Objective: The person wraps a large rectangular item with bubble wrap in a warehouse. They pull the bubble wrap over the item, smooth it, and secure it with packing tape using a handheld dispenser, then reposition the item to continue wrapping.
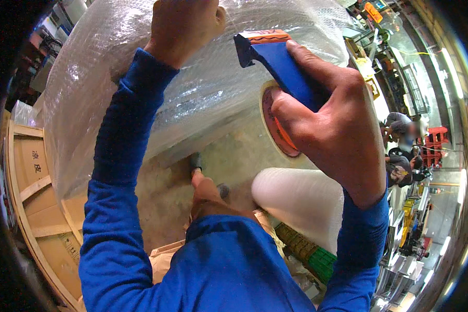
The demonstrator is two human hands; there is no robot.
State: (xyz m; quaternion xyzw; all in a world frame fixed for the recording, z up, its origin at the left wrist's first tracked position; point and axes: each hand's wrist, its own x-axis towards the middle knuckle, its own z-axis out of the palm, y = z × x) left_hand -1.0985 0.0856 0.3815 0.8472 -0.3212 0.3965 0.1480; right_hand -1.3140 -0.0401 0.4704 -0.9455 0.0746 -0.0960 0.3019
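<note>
A blue tape dispenser [291,67] with an orange strip on its head is gripped in my right hand [338,109], the thumb lying along its top. A large tape roll [265,106] with a pale rim hangs on it, partly behind my fingers. My left hand [184,23] is closed at the top of the view, in front of a big bundle covered in clear bubble wrap [104,88]. Whatever its fingers hold, if anything, is hidden. The dispenser's head is close to the wrapped surface, but I cannot tell whether they touch.
A thick white roll of foam sheeting [296,200] lies to the right of my legs, beside a green roll [317,262]. A wood-framed carton [34,205] stands at left. Farther right, people [400,151] are near red crates [437,143] and cluttered benches.
</note>
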